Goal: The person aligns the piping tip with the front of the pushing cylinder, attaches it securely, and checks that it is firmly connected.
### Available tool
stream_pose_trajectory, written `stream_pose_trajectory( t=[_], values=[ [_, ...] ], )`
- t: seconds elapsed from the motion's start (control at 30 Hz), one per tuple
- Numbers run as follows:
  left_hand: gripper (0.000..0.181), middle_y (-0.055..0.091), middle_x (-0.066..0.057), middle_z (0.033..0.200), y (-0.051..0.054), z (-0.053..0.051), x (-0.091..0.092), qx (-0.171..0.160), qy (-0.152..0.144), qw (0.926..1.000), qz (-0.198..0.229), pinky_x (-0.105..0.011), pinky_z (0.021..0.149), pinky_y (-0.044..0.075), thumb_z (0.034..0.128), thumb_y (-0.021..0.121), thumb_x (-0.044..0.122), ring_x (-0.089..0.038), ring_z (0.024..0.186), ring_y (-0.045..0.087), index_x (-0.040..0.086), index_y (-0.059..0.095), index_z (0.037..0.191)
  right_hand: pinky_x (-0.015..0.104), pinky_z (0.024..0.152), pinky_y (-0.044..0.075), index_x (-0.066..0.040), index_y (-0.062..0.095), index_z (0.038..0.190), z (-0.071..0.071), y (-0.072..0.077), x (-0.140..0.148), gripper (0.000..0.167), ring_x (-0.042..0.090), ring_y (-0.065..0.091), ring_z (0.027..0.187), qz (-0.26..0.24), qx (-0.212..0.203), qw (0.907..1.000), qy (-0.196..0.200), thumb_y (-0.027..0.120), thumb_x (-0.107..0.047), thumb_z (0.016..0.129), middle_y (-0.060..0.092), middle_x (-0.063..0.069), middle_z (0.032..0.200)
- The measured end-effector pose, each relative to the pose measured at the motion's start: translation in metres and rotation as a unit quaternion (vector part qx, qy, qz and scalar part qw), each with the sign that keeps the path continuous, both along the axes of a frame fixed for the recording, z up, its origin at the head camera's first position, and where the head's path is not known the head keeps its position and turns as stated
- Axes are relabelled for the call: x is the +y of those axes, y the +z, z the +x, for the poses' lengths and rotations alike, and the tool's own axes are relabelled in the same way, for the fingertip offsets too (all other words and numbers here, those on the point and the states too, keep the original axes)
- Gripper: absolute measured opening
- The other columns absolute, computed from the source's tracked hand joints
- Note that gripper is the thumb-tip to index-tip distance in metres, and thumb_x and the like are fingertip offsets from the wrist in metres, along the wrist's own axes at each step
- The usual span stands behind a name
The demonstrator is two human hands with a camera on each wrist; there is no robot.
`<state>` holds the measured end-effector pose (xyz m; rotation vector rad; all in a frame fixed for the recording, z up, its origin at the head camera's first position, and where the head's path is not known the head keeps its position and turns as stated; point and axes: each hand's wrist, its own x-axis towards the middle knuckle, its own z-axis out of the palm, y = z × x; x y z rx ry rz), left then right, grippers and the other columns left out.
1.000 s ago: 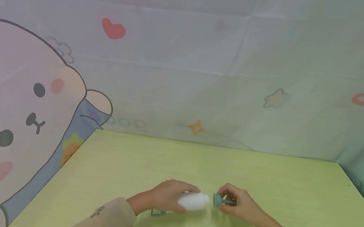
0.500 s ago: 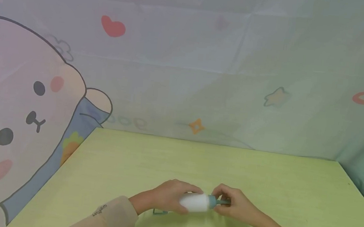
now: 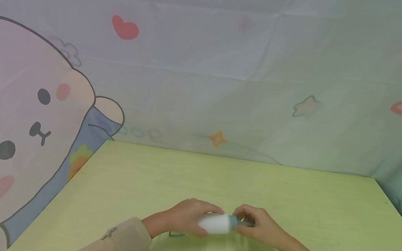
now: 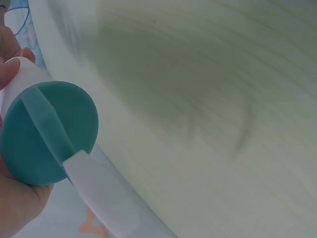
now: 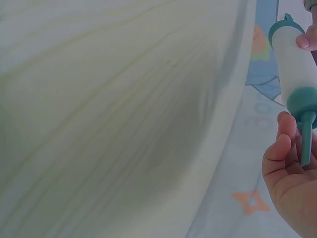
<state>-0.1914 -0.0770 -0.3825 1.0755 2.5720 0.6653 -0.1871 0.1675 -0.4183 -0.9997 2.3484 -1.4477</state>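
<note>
A white bottle lies sideways above the table, gripped by my left hand with thumb and fingers round its body. Its far end has a round teal base, from which a teal strip with a white end section sticks out in the left wrist view. My right hand pinches a teal cap that sits against the bottle's neck end. A thin teal stem points from the cap between my right fingers. The neck itself is hidden by the cap.
The pale yellow-green table spreads around both hands. Behind it hangs a cloth backdrop printed with hearts, stars and a large cartoon animal. A teal frame-like part shows below my left hand.
A second ago, a gap separated the teal cap from the bottle's bare white neck. My right hand has moved left, bringing the cap against the bottle. My left hand has barely shifted.
</note>
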Motion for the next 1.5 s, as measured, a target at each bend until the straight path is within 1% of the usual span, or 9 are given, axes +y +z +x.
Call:
stream_pose_trajectory(
  t=[0.27, 0.47, 0.7, 0.83, 0.97, 1.07, 1.23, 1.33, 1.5],
  values=[
    [0.053, 0.056, 0.008, 0.12, -0.0019, 0.0011, -0.0006, 0.061, -0.018, 0.9978, -0.016, -0.019, 0.074, 0.042, 0.0738, 0.067, 0.02, -0.005, 0.096, 0.053, 0.023, 0.05, 0.124, 0.024, 0.059, 0.048, 0.0, 0.051, 0.108, -0.0001, -0.0029, 0.0009, 0.022, 0.006, 0.055, 0.066, -0.017, -0.01, 0.9998, 0.009, 0.05, -0.011, 0.089, 0.062, 0.013, 0.081],
    [0.052, 0.056, 0.009, 0.12, -0.0023, 0.0012, -0.0017, 0.061, -0.015, 0.9979, -0.016, -0.019, 0.074, 0.042, 0.0744, 0.067, 0.02, -0.005, 0.096, 0.053, 0.023, 0.051, 0.124, 0.023, 0.061, 0.045, -0.004, 0.046, 0.108, -0.0019, -0.007, 0.0003, 0.03, 0.003, 0.052, 0.065, -0.036, 0.0, 0.9988, 0.034, 0.06, -0.012, 0.083, 0.059, 0.01, 0.075],
    [0.053, 0.055, 0.009, 0.12, -0.0035, 0.0026, -0.0027, 0.071, -0.015, 0.9973, -0.012, -0.019, 0.076, 0.041, 0.0739, 0.068, 0.019, -0.004, 0.098, 0.053, 0.023, 0.051, 0.124, 0.023, 0.066, 0.047, -0.003, 0.051, 0.104, -0.0034, -0.0076, 0.0017, 0.021, 0.002, 0.056, 0.073, -0.037, -0.021, 0.9985, 0.036, 0.056, -0.012, 0.086, 0.061, 0.013, 0.083],
    [0.053, 0.055, 0.009, 0.12, -0.0029, 0.0049, -0.0025, 0.077, -0.016, 0.9969, -0.008, -0.019, 0.076, 0.041, 0.0734, 0.068, 0.019, -0.004, 0.099, 0.053, 0.023, 0.051, 0.124, 0.027, 0.067, 0.05, 0.0, 0.056, 0.099, -0.0041, -0.0059, 0.0037, 0.018, 0.009, 0.059, 0.075, -0.023, -0.052, 0.9978, 0.033, 0.049, -0.013, 0.09, 0.062, 0.018, 0.087],
    [0.054, 0.055, 0.009, 0.121, -0.0008, 0.0064, -0.0019, 0.087, -0.019, 0.996, -0.01, -0.019, 0.076, 0.042, 0.0732, 0.068, 0.019, -0.004, 0.099, 0.053, 0.023, 0.051, 0.124, 0.031, 0.062, 0.049, 0.0, 0.058, 0.096, -0.005, -0.0056, 0.0053, 0.021, 0.02, 0.058, 0.069, -0.006, -0.06, 0.9978, 0.03, 0.044, -0.015, 0.093, 0.06, 0.022, 0.081],
    [0.054, 0.055, 0.008, 0.121, -0.0012, 0.0063, -0.0019, 0.099, -0.021, 0.9948, -0.01, -0.019, 0.076, 0.042, 0.073, 0.068, 0.02, -0.004, 0.098, 0.053, 0.023, 0.051, 0.124, 0.029, 0.063, 0.049, 0.0, 0.056, 0.103, -0.005, -0.007, 0.0064, 0.021, 0.018, 0.058, 0.071, -0.009, -0.045, 0.9987, 0.022, 0.044, -0.014, 0.092, 0.06, 0.017, 0.085],
    [0.054, 0.056, 0.009, 0.12, -0.0027, 0.005, -0.003, 0.108, -0.019, 0.994, -0.01, -0.02, 0.077, 0.042, 0.0727, 0.069, 0.021, -0.005, 0.099, 0.054, 0.023, 0.051, 0.124, 0.024, 0.065, 0.048, -0.003, 0.049, 0.115, -0.003, -0.0089, 0.0052, 0.032, 0.008, 0.056, 0.077, -0.024, 0.004, 0.9997, -0.004, 0.057, -0.013, 0.085, 0.058, 0.011, 0.098],
    [0.054, 0.055, 0.009, 0.121, -0.0025, 0.0046, -0.0037, 0.103, -0.017, 0.9945, -0.01, -0.021, 0.077, 0.042, 0.0727, 0.069, 0.021, -0.005, 0.101, 0.053, 0.023, 0.051, 0.124, 0.023, 0.064, 0.047, -0.008, 0.05, 0.113, -0.0007, -0.0071, 0.003, 0.035, 0.011, 0.054, 0.078, -0.029, 0.012, 0.9995, -0.009, 0.063, -0.014, 0.081, 0.056, 0.01, 0.1],
    [0.054, 0.056, 0.009, 0.12, -0.0035, 0.0044, -0.0039, 0.098, -0.014, 0.995, -0.007, -0.02, 0.077, 0.042, 0.0728, 0.069, 0.02, -0.004, 0.099, 0.053, 0.023, 0.051, 0.124, 0.023, 0.062, 0.046, -0.009, 0.05, 0.101, 0.0006, -0.0044, -0.0003, 0.025, 0.013, 0.051, 0.076, -0.038, 0.024, 0.999, 0.001, 0.063, -0.012, 0.079, 0.054, 0.008, 0.09]
  ],
)
